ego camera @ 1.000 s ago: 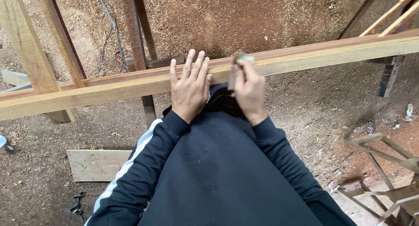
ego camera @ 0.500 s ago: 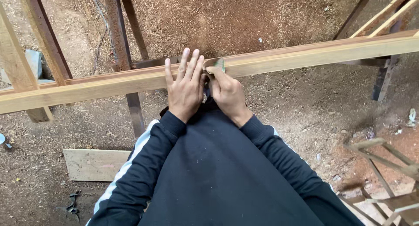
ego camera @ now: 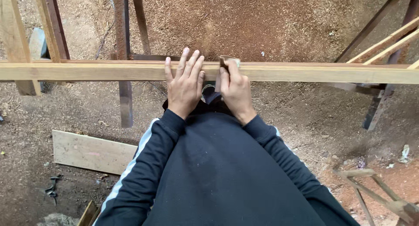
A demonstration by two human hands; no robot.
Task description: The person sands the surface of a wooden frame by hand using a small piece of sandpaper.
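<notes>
A long pale wooden beam [ego camera: 305, 72] is seen lying level across the view, carried on upright timber supports [ego camera: 124, 56] above a floor thick with sawdust [ego camera: 270, 25], with the person's hands set on it near the middle. The left hand [ego camera: 185, 83] is laid flat on the top face, its fingers [ego camera: 192, 64] spread fully open and nothing gripped, so the beam is pinned by pressure alone. The right hand [ego camera: 235, 88] is closed over a small folded abrasive pad [ego camera: 228, 60], which is pressed against the upper edge of the beam just beside the left hand. A slip is judged the likeliest trouble: with the two hands nearly touching, a stroke pushed too far leftward could run the pad into the open fingers, and splinters could be picked up by the bare palm. The beam could also shift on its supports if the downward pressure were eased. Both wrists are held straight and the forearms, in dark sleeves, are drawn in close to the body. A loose plank [ego camera: 94, 152] is left on the floor to the left, well apart.
</notes>
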